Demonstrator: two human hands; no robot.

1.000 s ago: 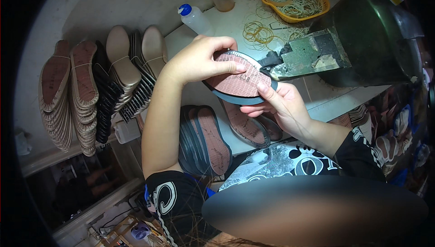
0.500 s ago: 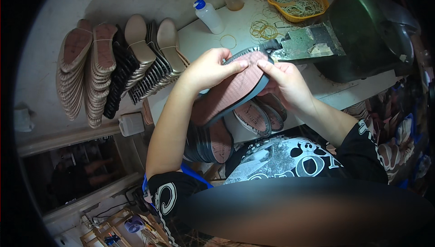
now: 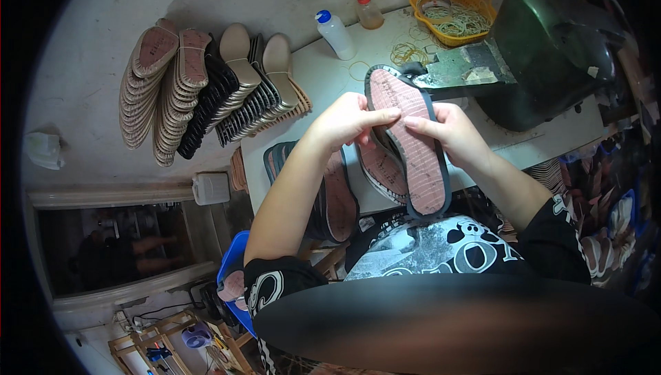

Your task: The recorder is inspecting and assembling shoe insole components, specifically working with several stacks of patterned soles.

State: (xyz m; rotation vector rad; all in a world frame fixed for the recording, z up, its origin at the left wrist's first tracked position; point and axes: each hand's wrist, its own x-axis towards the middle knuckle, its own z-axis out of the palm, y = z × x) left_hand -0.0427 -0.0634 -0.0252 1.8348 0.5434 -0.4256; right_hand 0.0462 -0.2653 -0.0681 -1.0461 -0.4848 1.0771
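Note:
Between both hands I hold a shoe sole with a pinkish-brown, lined face and a dark edge; pleated material shows around its upper end. My left hand is closed on its left edge, thumb pressed on the face. From the right, my right hand grips the opposite edge, its thumb also on the face and its fingers mostly hidden behind. Beneath the held piece, more soles with pale rims lie on the table. A row of dark-edged soles stands beside my left forearm.
Several banded stacks of soles stand at the left. Along the table's back are a blue-capped bottle, a red-tipped bottle and a yellow basket of rubber bands. A dark green machine with a flat plate occupies the right.
The sole has swung from a slant toward the lower left to nearly upright, its lower end moving right. Both hands have shifted down along its edges and still grip it.

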